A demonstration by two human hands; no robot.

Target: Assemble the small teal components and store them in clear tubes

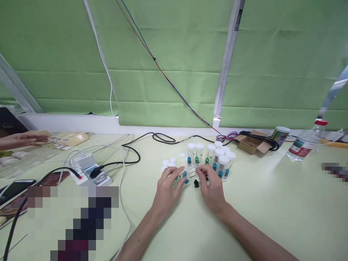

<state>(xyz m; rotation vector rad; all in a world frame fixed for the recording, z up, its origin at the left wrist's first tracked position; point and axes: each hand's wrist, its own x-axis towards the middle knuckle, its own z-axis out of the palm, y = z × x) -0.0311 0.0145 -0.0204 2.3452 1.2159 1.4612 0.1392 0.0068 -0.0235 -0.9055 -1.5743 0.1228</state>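
Observation:
My left hand (pixel 168 190) is curved, thumb and fingers closed around what looks like a clear vial (pixel 185 174) lying on its side with a bluish part in it. Its outline is faint and partly hidden by my fingers. My right hand (pixel 213 186) pinches at the fingertips; the small thing there is too fine to make out. Thin wire leads and a small blue part (pixel 186 181) lie between the hands. A small black part (pixel 196 183) sits beside my right thumb. Behind stand several white-capped clear vials (pixel 199 154) holding blue or green parts. Loose white caps (pixel 165 162) lie beyond my left hand.
A power strip (pixel 91 170) with plugs and trailing cables occupies the left. Farther left, another person's hand (pixel 27 139) reaches over paper packets (pixel 72 139). An open cardboard box (pixel 252 143), a printed can (pixel 280 136) and a plastic bottle (pixel 301 146) stand back right.

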